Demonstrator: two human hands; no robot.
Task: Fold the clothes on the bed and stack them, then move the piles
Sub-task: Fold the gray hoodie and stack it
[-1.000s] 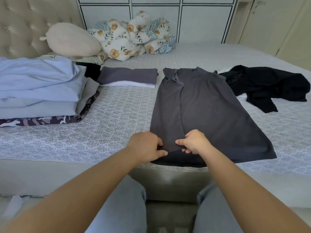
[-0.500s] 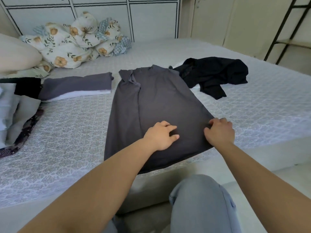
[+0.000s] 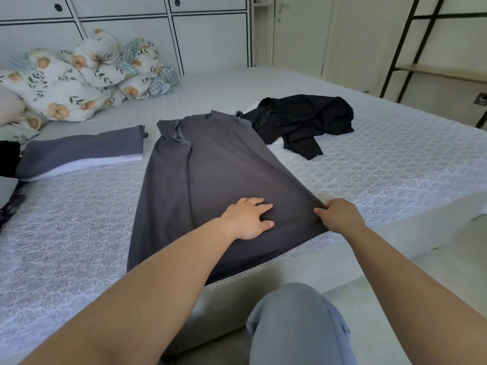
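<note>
Since a moment ago my left hand [image 3: 247, 219] has left the near hem and slid up onto the dark grey shirt [image 3: 210, 185], while my right hand [image 3: 340, 216] has travelled out to the shirt's near right corner. Now my left hand lies flat on the cloth with the fingers spread and straight, pressing it down against the bed [image 3: 395, 167]. My right hand grasps the corner of the hem, fingers curled round the fabric with the thumb on the shirt's side.

That shirt lies lengthwise on the patterned bedspread, its collar far from me and its hem at the near edge of the mattress; its left side is already turned in over the body, leaving a long crease down the cloth. Just beyond its far right shoulder sits a crumpled black garment [image 3: 303, 122], touching or nearly touching it. To the left of the collar is a small folded pile [image 3: 79, 154], a grey piece on top of a white one. A floral quilt [image 3: 79, 80] is heaped at the far left against the cabinet doors [image 3: 210, 35]. My knee in grey trousers [image 3: 297, 325] shows below.
</note>
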